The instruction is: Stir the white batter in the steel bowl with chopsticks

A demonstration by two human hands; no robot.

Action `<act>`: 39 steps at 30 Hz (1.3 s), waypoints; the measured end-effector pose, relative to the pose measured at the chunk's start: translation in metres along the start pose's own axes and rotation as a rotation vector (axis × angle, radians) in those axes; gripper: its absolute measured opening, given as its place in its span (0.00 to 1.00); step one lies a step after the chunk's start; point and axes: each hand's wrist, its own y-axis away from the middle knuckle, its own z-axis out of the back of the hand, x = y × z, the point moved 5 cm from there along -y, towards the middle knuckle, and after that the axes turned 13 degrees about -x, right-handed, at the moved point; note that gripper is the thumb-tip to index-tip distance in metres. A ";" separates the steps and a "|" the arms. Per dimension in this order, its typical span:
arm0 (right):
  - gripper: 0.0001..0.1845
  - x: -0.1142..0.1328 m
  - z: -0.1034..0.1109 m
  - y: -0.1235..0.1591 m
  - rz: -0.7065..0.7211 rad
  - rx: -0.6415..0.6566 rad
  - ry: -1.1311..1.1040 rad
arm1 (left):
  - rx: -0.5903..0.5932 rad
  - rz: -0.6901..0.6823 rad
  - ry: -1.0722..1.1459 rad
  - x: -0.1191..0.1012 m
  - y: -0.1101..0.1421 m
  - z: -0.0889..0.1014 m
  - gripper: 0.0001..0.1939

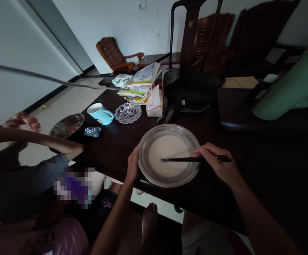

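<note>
A wide metal bowl (169, 181) stands on the dark table, with a pale, creamy liquid (167, 150) in it. My left hand (133, 164) is closed on the bowl's left rim, its fingers partly hidden behind the side. In my right hand (220, 164) is a pair of dark chopsticks (182, 159), gripped near the thick end over the bowl's right rim. Their tips dip into the liquid near the middle of the bowl.
Beyond the bowl are a tissue pack (154, 106), a glass dish (128, 113), a light blue mug (100, 113), a stack of booklets (140, 85) and a black bag (193, 94). A green cylinder (289, 88) rises at right. Another person (23, 177) sits at left beside a metal basin (76, 120).
</note>
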 end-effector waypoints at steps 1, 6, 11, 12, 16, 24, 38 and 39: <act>0.12 0.001 0.000 0.000 0.015 -0.007 0.017 | 0.002 -0.003 -0.002 0.000 0.000 0.000 0.26; 0.14 -0.002 0.008 -0.002 -0.035 -0.141 0.006 | 0.029 -0.005 0.001 0.001 0.000 -0.001 0.27; 0.13 0.004 0.001 -0.002 0.047 -0.027 0.046 | 0.014 -0.005 -0.011 0.003 -0.001 0.000 0.26; 0.13 0.004 0.002 -0.002 0.055 -0.058 0.063 | 0.017 -0.004 -0.009 0.003 -0.001 0.000 0.26; 0.15 -0.001 0.009 -0.003 -0.029 -0.165 0.038 | 0.024 -0.019 0.004 0.003 -0.001 0.000 0.26; 0.14 -0.001 0.009 -0.003 -0.005 -0.143 0.056 | 0.016 -0.027 -0.012 -0.001 0.000 -0.001 0.26; 0.16 -0.005 0.006 -0.001 -0.087 -0.106 -0.026 | 0.018 -0.010 -0.003 0.002 0.000 -0.001 0.26; 0.15 -0.004 0.004 -0.001 -0.077 -0.063 -0.021 | 0.013 -0.012 -0.001 0.002 -0.001 0.000 0.26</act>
